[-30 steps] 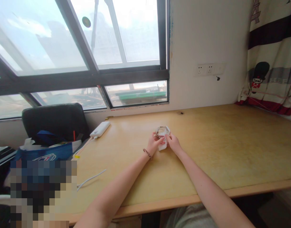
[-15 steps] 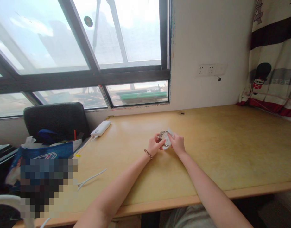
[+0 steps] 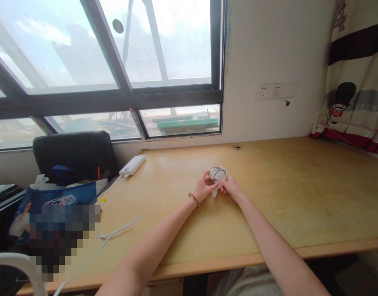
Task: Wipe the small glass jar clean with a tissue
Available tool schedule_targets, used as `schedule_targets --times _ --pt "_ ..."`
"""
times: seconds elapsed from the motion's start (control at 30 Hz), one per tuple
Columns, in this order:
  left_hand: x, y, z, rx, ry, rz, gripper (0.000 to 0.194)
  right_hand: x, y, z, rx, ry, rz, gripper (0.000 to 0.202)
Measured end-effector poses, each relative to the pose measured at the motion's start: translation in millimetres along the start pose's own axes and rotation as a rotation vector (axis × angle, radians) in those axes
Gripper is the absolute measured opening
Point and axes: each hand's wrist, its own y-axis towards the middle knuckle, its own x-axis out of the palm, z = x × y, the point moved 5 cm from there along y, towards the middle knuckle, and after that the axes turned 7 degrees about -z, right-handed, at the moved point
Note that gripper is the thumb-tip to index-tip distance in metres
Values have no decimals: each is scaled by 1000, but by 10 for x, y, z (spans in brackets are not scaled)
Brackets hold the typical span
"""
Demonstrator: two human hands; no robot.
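Observation:
Over the middle of the wooden table [image 3: 293, 189], I hold a small round glass-like object [image 3: 211, 174] with a shiny, dark-streaked rim. It is too small to make out its exact kind. My left hand [image 3: 204, 188], with a beaded bracelet [image 3: 194, 200] on its wrist, is wrapped around the object's left side. A thin white tissue [image 3: 220, 176] lies against the object's face and right side, and one corner hangs below the fingers. My right hand [image 3: 231, 188] pinches the tissue against the object, its fingers partly hidden behind.
A white power bank [image 3: 132, 165] with cables lies at the table's left back edge. Another white cable [image 3: 121, 228] is nearer. A blue bag [image 3: 65, 193] sits on a black chair [image 3: 74, 152] at left. Window, wall sockets [image 3: 277, 91] and curtain [image 3: 346, 86] stand behind.
The round object has turned so its face is now covered by the tissue. My right hand has shifted slightly lower, and a tissue corner now hangs down. The view has shifted slightly.

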Motion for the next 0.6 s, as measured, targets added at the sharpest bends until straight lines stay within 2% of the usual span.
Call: schedule_targets --times 0.13,0.27,0.37,0.47,0.53,0.6 --pt "33 -31 -1 -6 38 -2 61 -103 -59 -70 -62 -356 189 23" --pt "-19 -43 6 -79 50 31 56 -103 -91 -142 -147 -481 272 26" --pt "-91 -36 18 -120 74 67 45 -70 -82 -143 -147 -495 267 21" --pt "-159 -19 21 -122 92 108 35 -11 -61 -111 -108 -455 194 21" --pt "-190 -4 -2 -132 100 127 34 15 -51 -106 -116 -460 163 24" --pt "-201 12 -42 -148 97 130 38 -3 -46 -110 -135 -489 194 27"
